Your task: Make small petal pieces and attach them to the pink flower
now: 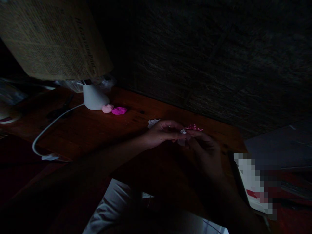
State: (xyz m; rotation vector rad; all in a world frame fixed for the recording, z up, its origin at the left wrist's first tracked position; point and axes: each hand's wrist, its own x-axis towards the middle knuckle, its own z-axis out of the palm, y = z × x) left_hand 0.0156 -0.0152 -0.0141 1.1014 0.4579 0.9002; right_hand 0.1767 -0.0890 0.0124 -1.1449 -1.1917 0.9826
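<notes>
The left hand (165, 132) reaches in from the near left, its forearm slanting low over the wooden counter (136, 113), while the right hand (207, 148) comes up from the near right, knuckles outward and fingers bent toward the other hand. Their fingertips meet over the counter, right of the scene's middle. Each grip is closed to a pinch, thumb against fingers, and both have hold of a small white piece (183, 132). It looks thin and soft, with a crumpled top and a paler, translucent part hanging below; its top points up between the thumbs, and its long axis seems roughly upright, though dimness blurs the outline. Just behind the left hand lies a wrinkled white lump (153, 123); behind the right, small pink curled bits (194, 127). Farther left, a rounded pale pink lump (107, 108) touches a flatter magenta lump (119, 110), beside the smooth, conical white lamp base (95, 97) under a newsprint-patterned shade (58, 39).
</notes>
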